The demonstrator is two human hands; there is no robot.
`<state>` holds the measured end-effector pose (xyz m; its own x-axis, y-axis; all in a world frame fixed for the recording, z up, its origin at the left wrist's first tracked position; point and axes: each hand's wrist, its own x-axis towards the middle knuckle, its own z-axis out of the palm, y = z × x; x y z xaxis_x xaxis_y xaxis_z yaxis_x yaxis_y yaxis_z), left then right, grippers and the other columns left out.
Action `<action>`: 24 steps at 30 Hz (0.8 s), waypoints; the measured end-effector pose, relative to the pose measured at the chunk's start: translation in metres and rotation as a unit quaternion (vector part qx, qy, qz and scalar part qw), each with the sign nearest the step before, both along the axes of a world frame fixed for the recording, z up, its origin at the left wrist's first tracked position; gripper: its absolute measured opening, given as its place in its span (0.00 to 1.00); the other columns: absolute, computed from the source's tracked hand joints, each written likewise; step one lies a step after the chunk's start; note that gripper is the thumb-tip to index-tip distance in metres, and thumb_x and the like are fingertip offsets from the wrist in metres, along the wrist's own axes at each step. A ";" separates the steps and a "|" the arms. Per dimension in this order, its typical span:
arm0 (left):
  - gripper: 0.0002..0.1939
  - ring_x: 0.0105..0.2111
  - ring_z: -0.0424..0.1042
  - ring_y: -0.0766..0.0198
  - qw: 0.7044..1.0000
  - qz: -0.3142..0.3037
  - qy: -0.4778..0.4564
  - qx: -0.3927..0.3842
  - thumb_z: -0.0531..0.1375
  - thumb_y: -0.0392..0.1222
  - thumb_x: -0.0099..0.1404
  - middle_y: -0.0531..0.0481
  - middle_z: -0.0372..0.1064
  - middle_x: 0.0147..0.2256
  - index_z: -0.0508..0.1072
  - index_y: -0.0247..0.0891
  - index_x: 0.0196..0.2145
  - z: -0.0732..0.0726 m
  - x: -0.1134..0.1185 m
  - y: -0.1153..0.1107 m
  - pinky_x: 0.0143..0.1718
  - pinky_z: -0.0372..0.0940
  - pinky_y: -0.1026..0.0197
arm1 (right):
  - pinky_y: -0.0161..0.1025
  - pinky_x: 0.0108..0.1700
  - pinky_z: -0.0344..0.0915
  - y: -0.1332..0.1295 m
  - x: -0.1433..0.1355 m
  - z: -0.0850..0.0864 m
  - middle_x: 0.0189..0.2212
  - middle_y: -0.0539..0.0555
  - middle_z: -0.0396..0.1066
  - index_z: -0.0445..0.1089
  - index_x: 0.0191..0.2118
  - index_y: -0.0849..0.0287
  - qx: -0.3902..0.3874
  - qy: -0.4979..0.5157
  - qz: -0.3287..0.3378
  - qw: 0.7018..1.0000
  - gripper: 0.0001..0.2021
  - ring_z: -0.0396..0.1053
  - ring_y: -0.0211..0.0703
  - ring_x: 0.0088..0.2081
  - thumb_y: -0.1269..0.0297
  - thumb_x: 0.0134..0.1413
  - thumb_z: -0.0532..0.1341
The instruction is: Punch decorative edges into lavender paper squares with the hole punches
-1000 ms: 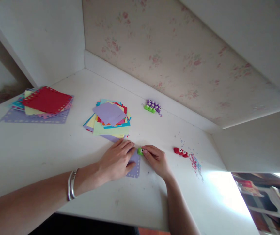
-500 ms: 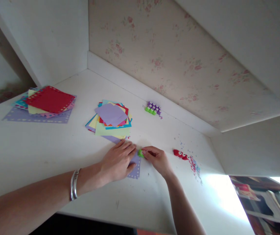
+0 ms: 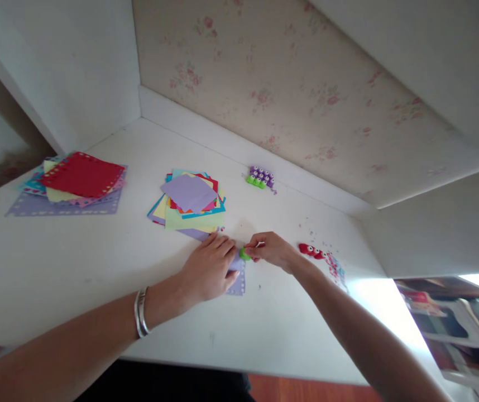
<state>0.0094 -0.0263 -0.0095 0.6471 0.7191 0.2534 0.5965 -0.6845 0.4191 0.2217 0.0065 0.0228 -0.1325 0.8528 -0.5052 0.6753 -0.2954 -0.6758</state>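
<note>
A light purple sheet point(image 3: 236, 286) with small punched holes along its edge lies on the white table, partly under my left hand point(image 3: 211, 265). That hand rests flat on it, fingers spread a little. At the sheet's right edge my right hand point(image 3: 264, 248) grips a small green punch point(image 3: 245, 254) between thumb and fingers. Just beyond my left hand sits a pile of coloured paper point(image 3: 191, 195), with a purple piece on top.
Punched sheets with a red one on top point(image 3: 82, 175) lie at the left. Purple and green punches point(image 3: 260, 177) stand near the back wall. Red punches point(image 3: 312, 251) are at the right, beside scattered paper bits point(image 3: 335, 268).
My right hand has turned and shifted slightly up, its forearm now reaching in more from the right. It still holds the green punch. The view has tilted a little.
</note>
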 end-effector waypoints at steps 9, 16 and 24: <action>0.20 0.56 0.63 0.50 1.000 -0.004 -0.009 0.030 0.59 0.46 0.64 0.41 0.68 0.53 0.68 0.36 0.52 -0.003 -0.001 0.001 0.63 0.49 0.46 | 0.31 0.23 0.55 0.008 -0.003 0.010 0.18 0.48 0.71 0.75 0.24 0.59 0.027 -0.058 0.042 0.997 0.07 0.65 0.35 0.22 0.61 0.42 0.67; 0.20 0.55 0.64 0.50 0.999 -0.009 -0.016 0.042 0.59 0.46 0.64 0.42 0.68 0.52 0.68 0.38 0.52 -0.003 -0.001 0.001 0.63 0.49 0.45 | 0.31 0.23 0.55 0.007 -0.003 0.019 0.20 0.49 0.74 0.78 0.28 0.58 0.028 -0.067 0.064 0.995 0.09 0.66 0.36 0.23 0.58 0.44 0.67; 0.21 0.56 0.63 0.50 0.999 -0.007 -0.006 0.046 0.59 0.47 0.64 0.40 0.68 0.54 0.69 0.36 0.52 -0.004 -0.001 0.001 0.63 0.49 0.46 | 0.32 0.28 0.62 0.002 0.015 0.026 0.25 0.52 0.77 0.80 0.39 0.54 0.000 -0.039 0.076 0.996 0.13 0.72 0.39 0.27 0.56 0.49 0.64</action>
